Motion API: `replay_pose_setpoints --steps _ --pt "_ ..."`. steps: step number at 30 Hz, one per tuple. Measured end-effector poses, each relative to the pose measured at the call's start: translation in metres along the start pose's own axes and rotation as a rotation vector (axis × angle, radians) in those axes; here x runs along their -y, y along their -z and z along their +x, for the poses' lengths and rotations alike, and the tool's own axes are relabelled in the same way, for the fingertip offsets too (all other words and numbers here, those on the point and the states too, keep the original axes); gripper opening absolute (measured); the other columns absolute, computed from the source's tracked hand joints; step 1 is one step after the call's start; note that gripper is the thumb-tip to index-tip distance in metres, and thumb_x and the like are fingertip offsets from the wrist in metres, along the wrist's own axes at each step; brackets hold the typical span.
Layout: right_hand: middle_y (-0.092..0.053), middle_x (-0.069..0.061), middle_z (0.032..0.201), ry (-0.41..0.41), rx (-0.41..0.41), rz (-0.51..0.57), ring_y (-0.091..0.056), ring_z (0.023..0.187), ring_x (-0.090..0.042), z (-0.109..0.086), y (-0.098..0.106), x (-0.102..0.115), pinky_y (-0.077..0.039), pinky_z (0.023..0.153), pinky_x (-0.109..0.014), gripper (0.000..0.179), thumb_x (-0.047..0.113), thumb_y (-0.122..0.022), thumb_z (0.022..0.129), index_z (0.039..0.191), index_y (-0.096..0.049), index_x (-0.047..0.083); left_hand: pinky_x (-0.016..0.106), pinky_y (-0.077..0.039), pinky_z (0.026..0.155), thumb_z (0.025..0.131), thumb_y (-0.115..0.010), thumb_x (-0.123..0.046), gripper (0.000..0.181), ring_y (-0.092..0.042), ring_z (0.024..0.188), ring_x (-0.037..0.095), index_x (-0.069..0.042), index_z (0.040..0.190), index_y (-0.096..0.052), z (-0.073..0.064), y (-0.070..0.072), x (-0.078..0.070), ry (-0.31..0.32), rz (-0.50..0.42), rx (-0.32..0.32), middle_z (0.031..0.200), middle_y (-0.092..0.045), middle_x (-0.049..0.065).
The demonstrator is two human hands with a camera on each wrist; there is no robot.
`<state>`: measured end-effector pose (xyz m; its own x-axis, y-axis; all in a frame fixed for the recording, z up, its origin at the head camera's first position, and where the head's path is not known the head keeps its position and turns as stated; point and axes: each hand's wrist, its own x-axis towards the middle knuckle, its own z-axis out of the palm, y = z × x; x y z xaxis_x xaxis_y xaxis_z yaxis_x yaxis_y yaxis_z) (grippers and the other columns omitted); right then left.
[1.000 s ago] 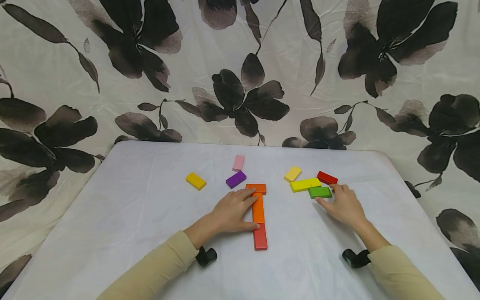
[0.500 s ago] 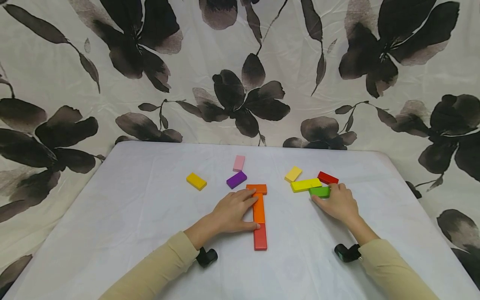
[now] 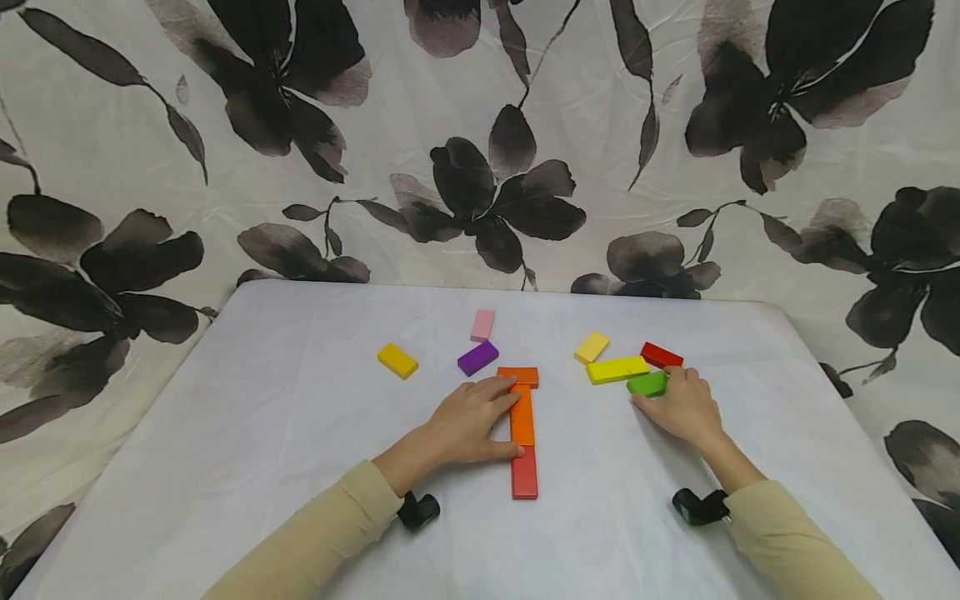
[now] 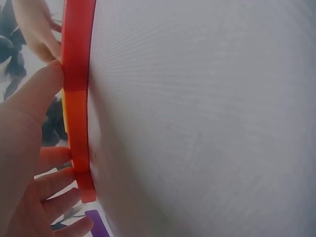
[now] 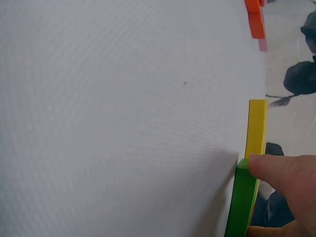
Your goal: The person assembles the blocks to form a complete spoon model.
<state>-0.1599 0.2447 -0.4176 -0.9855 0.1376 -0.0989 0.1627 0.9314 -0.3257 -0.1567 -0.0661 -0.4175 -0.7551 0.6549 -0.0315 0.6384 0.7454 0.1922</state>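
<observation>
My left hand [image 3: 472, 423] rests along a row of flat wooden blocks. Its fingertips touch the orange crosswise block [image 3: 527, 375] and the long orange block [image 3: 522, 421], while the thumb lies where that block meets the red block [image 3: 525, 475]. In the left wrist view these fingers look extended over the orange block [image 4: 78, 128]. My right hand [image 3: 684, 407] pinches a green block [image 3: 647, 384] between thumb and fingers. The green block lies tilted on the table against a long yellow block [image 3: 617, 369]. In the right wrist view the thumb presses the end of the green block [image 5: 242, 197].
A dark red block [image 3: 662, 355] and a pale yellow block [image 3: 592, 347] lie beside the long yellow one. Farther left are a purple block [image 3: 477, 357], a pink block [image 3: 482, 325] and another yellow block [image 3: 397, 361]. A floral cloth [image 3: 420, 92] hangs behind the white table [image 3: 225, 433].
My right hand has moved in to the green block and closed thumb and fingers on it, and the block has turned slightly. My left hand stays on the row. The head view shifted a little.
</observation>
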Motion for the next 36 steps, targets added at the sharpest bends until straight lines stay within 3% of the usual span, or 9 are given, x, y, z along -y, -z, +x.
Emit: replay_pose_setpoints --steps 28,36 --pt "-0.046 -0.032 0.115 0.193 -0.045 0.079 -0.045 0.099 -0.043 -0.021 0.008 0.000 -0.046 0.080 -0.054 0.064 0.023 -0.070 0.078 0.127 -0.044 -0.010 0.041 -0.031 0.106 0.079 -0.060 -0.058 0.075 -0.033 0.133 0.022 -0.011 0.135 -0.047 0.000 -0.001 -0.001 -0.012 0.012 -0.018 0.145 -0.036 0.006" --pt "-0.050 -0.028 0.117 0.312 -0.060 0.082 -0.047 0.102 -0.042 -0.034 0.006 0.011 -0.045 0.084 -0.053 0.062 0.021 -0.073 0.075 0.124 -0.048 -0.009 0.041 -0.031 0.107 0.079 -0.060 -0.058 0.075 -0.032 0.133 0.021 -0.011 0.136 -0.047 0.000 0.000 -0.001 -0.007 0.018 -0.010 0.145 -0.036 0.006"
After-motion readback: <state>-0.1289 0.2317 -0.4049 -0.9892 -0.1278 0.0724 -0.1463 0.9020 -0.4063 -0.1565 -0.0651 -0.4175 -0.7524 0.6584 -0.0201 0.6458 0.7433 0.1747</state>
